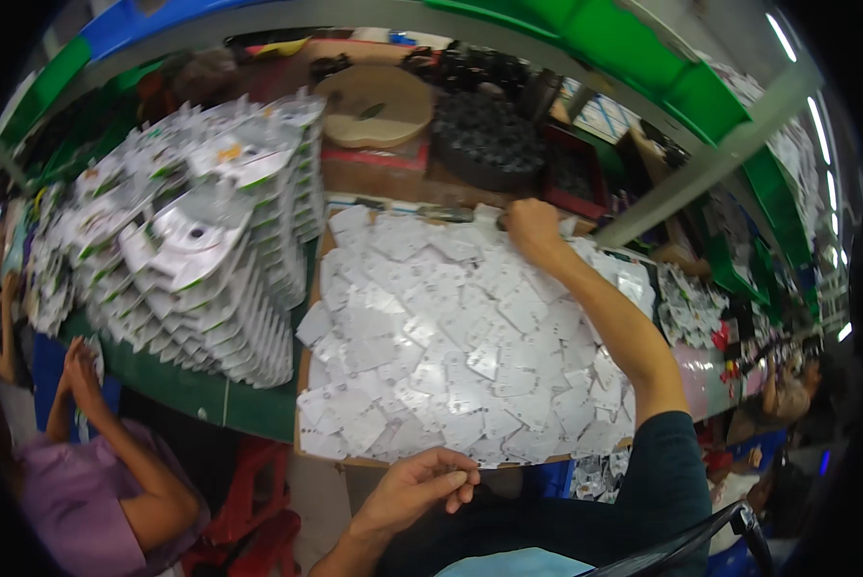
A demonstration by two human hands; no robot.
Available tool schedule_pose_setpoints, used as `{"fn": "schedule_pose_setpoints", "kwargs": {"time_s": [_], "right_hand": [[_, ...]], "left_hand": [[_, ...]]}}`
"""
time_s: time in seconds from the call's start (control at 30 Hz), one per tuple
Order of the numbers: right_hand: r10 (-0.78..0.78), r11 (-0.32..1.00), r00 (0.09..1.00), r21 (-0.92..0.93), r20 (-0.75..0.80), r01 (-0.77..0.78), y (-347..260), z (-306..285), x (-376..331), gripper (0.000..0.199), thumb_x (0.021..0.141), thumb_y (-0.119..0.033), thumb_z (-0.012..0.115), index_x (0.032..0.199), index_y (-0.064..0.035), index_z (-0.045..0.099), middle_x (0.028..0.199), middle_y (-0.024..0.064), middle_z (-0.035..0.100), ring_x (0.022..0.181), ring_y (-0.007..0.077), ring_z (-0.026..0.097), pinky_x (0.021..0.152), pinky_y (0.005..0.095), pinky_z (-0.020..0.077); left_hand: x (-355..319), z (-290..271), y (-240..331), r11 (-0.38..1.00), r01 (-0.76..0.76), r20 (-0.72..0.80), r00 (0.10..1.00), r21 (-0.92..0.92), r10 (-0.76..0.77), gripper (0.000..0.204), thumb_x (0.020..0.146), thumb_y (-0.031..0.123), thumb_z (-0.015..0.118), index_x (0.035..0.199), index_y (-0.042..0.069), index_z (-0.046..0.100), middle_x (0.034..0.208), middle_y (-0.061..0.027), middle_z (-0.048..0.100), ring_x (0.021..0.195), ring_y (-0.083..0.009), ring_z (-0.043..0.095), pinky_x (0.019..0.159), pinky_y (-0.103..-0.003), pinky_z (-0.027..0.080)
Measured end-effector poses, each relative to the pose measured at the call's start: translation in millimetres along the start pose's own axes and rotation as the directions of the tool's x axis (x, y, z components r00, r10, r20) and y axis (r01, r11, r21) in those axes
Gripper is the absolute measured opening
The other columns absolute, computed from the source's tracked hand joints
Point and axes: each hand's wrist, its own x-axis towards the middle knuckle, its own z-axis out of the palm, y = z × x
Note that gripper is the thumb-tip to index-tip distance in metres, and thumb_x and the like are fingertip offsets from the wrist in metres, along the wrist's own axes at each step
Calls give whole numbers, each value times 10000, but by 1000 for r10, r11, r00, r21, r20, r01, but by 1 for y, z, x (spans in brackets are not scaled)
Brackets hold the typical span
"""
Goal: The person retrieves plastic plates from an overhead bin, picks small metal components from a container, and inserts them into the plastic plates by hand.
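Flat white plastic pieces (431,327) lie overlapping across the cardboard tray (359,462), from near edge to far edge. They appear light, stiff and smooth, likely to slide over one another; the thin rims offer the surest hold. Left hand (422,489), at the near edge: thumb and fingertips drawn together (any small item between them is indiscernible). Right hand (533,229), by the far edge, toward the right corner: fingers curl from view; grip cannot be determined.

A short dark teal sleeve (666,452) leaves the forearms (619,322) and hands (422,489) bare.
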Motion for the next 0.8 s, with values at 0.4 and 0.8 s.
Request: {"fn": "schedule_pose_setpoints", "kwargs": {"time_s": [0.4, 0.8], "right_hand": [[-186, 817, 979, 540, -90, 204, -102, -92, 6, 190, 835, -189, 673, 879, -13, 733, 883, 161, 714, 836, 357, 683, 770, 444, 526], [-471, 804, 877, 363, -93, 470, -146, -59, 36, 159, 813, -99, 676, 941, -27, 736, 935, 121, 680, 938, 331, 655, 790, 448, 517]], "left_hand": [[-16, -5, 1, 995, -33, -58, 998, -96, 27, 244, 1060, 157, 490, 1222, -5, 575, 956, -82, 617, 733, -108, 560, 541, -196, 424], [-32, -17, 6, 991, -86, -156, 985, -101, 69, 245, 1069, 168, 464, 1244, 27, 561, 859, -65, 581, 612, -83, 507, 452, -172, 348]]}}
